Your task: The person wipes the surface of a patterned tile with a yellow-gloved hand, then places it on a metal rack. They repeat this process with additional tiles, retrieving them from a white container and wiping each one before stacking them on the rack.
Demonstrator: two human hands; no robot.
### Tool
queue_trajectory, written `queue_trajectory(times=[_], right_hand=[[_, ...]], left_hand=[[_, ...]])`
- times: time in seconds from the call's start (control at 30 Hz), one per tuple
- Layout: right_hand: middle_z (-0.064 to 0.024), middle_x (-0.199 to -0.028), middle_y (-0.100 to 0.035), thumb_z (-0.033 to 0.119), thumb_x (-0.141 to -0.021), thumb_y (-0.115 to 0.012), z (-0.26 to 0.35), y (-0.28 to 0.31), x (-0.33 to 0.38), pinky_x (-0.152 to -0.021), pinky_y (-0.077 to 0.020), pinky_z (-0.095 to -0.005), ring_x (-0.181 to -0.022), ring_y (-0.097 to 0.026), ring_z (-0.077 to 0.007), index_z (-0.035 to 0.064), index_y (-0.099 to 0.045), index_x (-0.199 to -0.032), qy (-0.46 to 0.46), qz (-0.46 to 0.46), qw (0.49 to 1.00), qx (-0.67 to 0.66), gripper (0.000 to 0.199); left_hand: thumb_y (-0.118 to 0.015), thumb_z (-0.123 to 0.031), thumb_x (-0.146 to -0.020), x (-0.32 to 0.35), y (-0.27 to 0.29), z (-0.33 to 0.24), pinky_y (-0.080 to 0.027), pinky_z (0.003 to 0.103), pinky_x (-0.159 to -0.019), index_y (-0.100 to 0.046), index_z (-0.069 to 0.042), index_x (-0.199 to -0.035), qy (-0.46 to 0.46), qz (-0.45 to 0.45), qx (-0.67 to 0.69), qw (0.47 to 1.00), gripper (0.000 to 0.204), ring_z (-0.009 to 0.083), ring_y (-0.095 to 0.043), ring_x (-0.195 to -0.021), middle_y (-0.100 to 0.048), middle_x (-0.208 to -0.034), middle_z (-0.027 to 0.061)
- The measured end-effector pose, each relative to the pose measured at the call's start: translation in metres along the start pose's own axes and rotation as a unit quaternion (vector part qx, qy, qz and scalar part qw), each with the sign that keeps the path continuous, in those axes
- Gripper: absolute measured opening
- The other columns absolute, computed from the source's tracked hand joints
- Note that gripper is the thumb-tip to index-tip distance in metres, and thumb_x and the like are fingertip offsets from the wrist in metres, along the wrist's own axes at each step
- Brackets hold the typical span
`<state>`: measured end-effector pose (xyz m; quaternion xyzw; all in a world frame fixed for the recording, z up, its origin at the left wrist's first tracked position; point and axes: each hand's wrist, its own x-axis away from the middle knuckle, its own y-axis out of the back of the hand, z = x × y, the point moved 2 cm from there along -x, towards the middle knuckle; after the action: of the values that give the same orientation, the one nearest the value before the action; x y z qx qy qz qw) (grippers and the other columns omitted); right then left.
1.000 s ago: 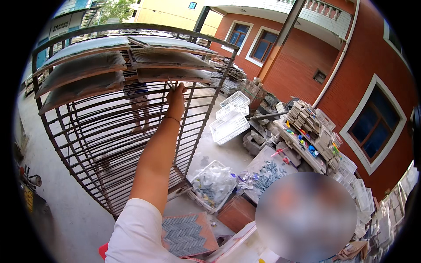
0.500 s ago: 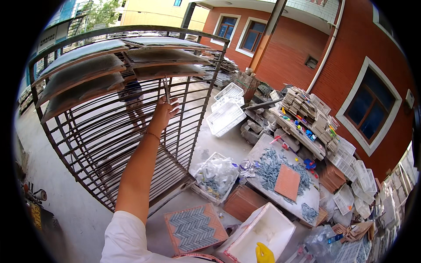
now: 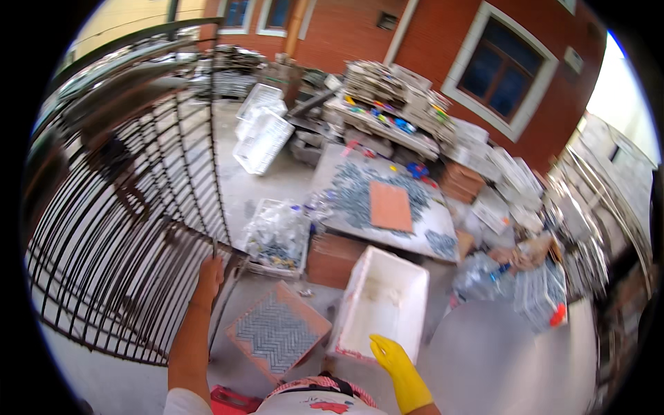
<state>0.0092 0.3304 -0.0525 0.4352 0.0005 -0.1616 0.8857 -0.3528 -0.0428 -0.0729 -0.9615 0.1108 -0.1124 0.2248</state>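
My bare left hand (image 3: 209,278) is closed round a thin, narrow tool (image 3: 215,247) that points upward beside the lower right edge of the slatted metal rack (image 3: 213,131). Blur hides what kind of tool it is. Lower right of it lies a terracotta-coloured board (image 3: 247,333) with small grey tiles (image 3: 283,330) set in a herringbone pattern. My right hand (image 3: 393,356), in a yellow rubber glove, is over the near end of a white foam box (image 3: 408,311), with fingers stretched out and nothing seen in them. Dark panels (image 3: 124,97) rest on the rack's upper bars.
Past the box, a low table (image 3: 439,211) carries loose grey tile pieces and an orange board (image 3: 391,206). A white crate (image 3: 304,245) of plastic bags stands left of it. White baskets (image 3: 263,145), stacked slabs (image 3: 377,86) and a brick wall (image 3: 332,41) lie beyond. A person's legs (image 3: 128,187) show behind the rack.
My left hand came down from under the rack's panels to its lower edge, still with the thin tool. My view swung right, and more of the yellow-gloved right hand shows over the box.
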Motion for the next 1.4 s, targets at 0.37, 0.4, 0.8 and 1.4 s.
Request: queue_trajectory(times=[0.37,0.4,0.8,1.4], right_hand=[[-0.0177,-0.102,-0.059,0.019,-0.082,-0.054,-0.060,0.009,0.051,-0.084,-0.0433,-0.0369,-0.094,-0.056,-0.0322,0.0000,-0.059,-0.100,-0.034,-0.076,0.996,0.037,0.027],[-0.0178,-0.102,-0.059,0.018,-0.082,-0.054,-0.069,0.011,0.051,-0.083,-0.0437,-0.0366,-0.094,-0.056,-0.0323,0.0000,-0.059,-0.100,-0.033,-0.094,0.995,0.022,0.026],[-0.0121,-0.106,-0.060,0.013,-0.085,-0.053,-0.179,0.039,0.024,-0.084,-0.0409,-0.0250,-0.097,-0.056,-0.0165,0.0009,-0.057,-0.110,-0.251,-0.091,0.931,-0.247,0.027],[-0.0133,-0.111,-0.057,0.005,-0.084,-0.045,-0.317,0.037,-0.059,-0.089,-0.0380,-0.0277,-0.102,-0.054,-0.0197,-0.0045,-0.054,-0.111,-0.346,0.128,0.843,-0.392,0.030]], left_hand=[[-0.048,-0.030,-0.088,0.195,-0.064,0.219,-0.014,0.022,-0.031,-0.046,-0.008,-0.071,0.394,0.053,-0.088,0.913,0.028,0.0047,-0.020,-0.032,-0.027,-0.044,-0.0065],[-0.048,-0.033,-0.088,0.194,-0.075,0.218,-0.014,0.022,-0.031,-0.045,-0.008,-0.071,0.410,0.076,-0.099,0.903,0.030,0.0044,-0.020,-0.032,-0.027,-0.045,-0.0063],[-0.041,-0.025,-0.089,0.133,-0.280,0.359,-0.031,0.024,-0.044,-0.050,-0.005,-0.076,0.332,0.258,-0.313,0.852,0.025,0.0075,-0.036,-0.047,-0.041,-0.055,-0.0014],[-0.044,-0.023,-0.084,-0.007,-0.305,0.659,-0.042,0.040,-0.061,-0.054,-0.002,-0.067,0.197,0.044,-0.565,0.800,0.029,0.0339,-0.054,-0.064,-0.056,-0.064,0.0166]])
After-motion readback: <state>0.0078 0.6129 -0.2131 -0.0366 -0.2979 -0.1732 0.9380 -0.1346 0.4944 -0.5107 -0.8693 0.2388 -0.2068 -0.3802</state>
